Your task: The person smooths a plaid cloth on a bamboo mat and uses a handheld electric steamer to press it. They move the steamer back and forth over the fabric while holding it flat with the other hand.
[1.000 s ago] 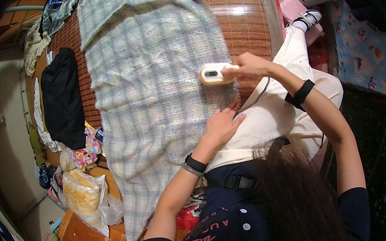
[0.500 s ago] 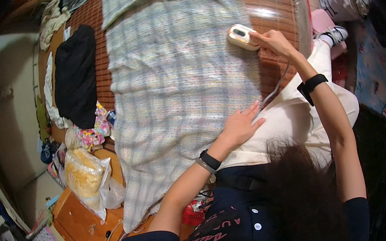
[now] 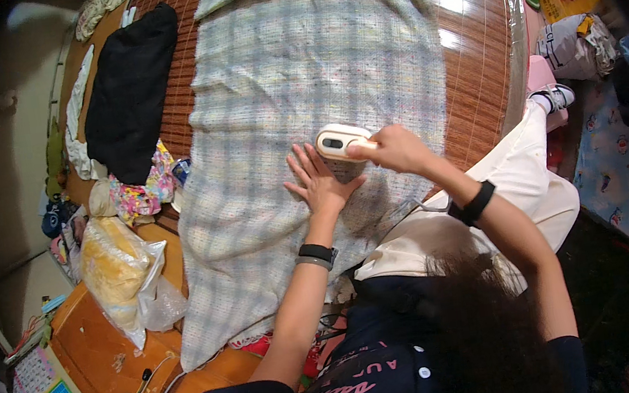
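Observation:
A pale plaid cloth (image 3: pixel 254 86), woven in grey, blue and cream, lies spread out in front of me with soft wrinkles. My right hand (image 3: pixel 395 150) is closed round the handle of a white and gold handheld iron (image 3: pixel 338 142) with a dark oval window on top. Its flat head rests on or just over the cloth; the underside is hidden. A grey cord (image 3: pixel 429 206) trails beside my leg. Just left of the iron's head, my left hand (image 3: pixel 321 188) presses flat on the cloth, fingers spread and holding nothing.
Under the cloth is a brown slatted mat (image 3: pixel 474 59). Left of it lie a black folded garment (image 3: pixel 133 93), a floral cloth (image 3: pixel 144 187) and a clear bag with something yellow (image 3: pixel 114 260). Cables (image 3: pixel 145 386) run at the lower left. My bent leg (image 3: pixel 515 164) borders the right side.
The iron in my right hand has moved left and nearer me, from the cloth's right edge to its middle. My left hand has shifted left and forward onto the cloth. The view has turned slightly.

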`<state>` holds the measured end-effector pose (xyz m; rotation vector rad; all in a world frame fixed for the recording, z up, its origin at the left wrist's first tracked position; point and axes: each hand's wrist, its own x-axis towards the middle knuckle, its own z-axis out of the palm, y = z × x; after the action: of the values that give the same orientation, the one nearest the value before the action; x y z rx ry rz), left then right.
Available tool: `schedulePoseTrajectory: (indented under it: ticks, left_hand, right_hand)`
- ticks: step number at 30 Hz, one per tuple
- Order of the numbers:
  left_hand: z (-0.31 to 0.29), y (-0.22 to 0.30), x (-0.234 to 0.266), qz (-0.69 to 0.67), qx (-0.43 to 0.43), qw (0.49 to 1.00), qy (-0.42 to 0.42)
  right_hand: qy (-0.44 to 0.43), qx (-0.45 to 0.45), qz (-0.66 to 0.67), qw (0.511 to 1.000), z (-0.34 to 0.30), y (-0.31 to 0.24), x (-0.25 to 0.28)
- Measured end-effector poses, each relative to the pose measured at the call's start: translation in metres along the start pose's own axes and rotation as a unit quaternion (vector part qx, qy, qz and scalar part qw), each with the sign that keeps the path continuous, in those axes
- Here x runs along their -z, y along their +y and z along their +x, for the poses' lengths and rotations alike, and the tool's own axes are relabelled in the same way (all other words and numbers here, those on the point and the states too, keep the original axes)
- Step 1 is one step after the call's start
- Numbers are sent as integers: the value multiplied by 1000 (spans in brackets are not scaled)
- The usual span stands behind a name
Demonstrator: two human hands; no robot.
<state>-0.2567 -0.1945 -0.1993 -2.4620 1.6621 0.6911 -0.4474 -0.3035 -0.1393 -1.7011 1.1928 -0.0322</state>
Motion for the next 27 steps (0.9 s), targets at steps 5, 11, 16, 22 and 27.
schedulePoseTrajectory:
  ticks: [5,11,16,22,27]
  left_hand:
    - [7,-2,-2,19,19,998,-51]
    - [21,2,9,31,59,985,-160]
    - [26,5,10,44,76,977,-192]
    - [28,7,15,65,86,969,-221]
    - [31,9,18,54,93,966,-236]
  right_hand:
    - [1,-98,79,992,15,30,-3]
    - [100,-135,196,966,20,48,20]
    - [95,-152,214,960,15,56,19]
    - [98,-148,257,950,7,58,20]
    - [49,-150,240,958,-6,65,37]
